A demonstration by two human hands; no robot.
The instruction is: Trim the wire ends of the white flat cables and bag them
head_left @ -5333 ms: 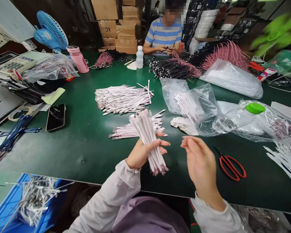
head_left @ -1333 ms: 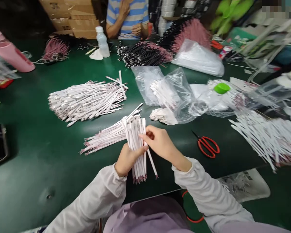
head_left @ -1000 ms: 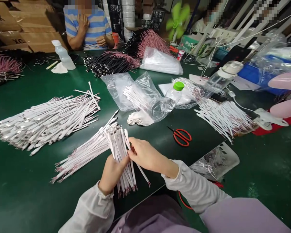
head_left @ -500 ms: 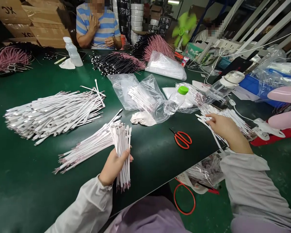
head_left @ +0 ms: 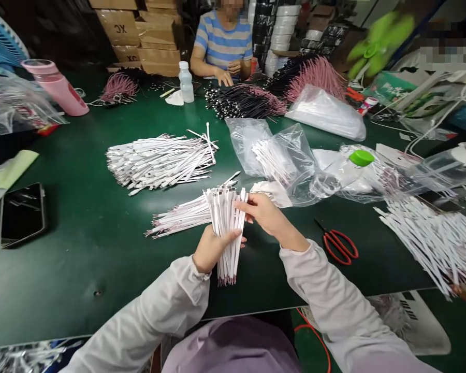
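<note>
My left hand grips an upright bundle of white flat strips with pink-tinged wire ends hanging at the bottom. My right hand holds the bundle's upper end from the right, fingers across the top. Both hands are over the green table, close to its front edge. Just behind the bundle, a smaller pile of the same strips lies on the table, partly hidden by the bundle. A larger pile lies farther back, and another lies at the right.
Red-handled scissors lie right of my hands, and a phone lies at the left. Clear plastic bags, a green-capped plastic bottle and black and pink wire bunches lie beyond. A co-worker in a striped shirt sits across the table.
My right hand has come back from the strips at the right and now holds the bundle's top. The view has swung left, so the table contents appear shifted right.
</note>
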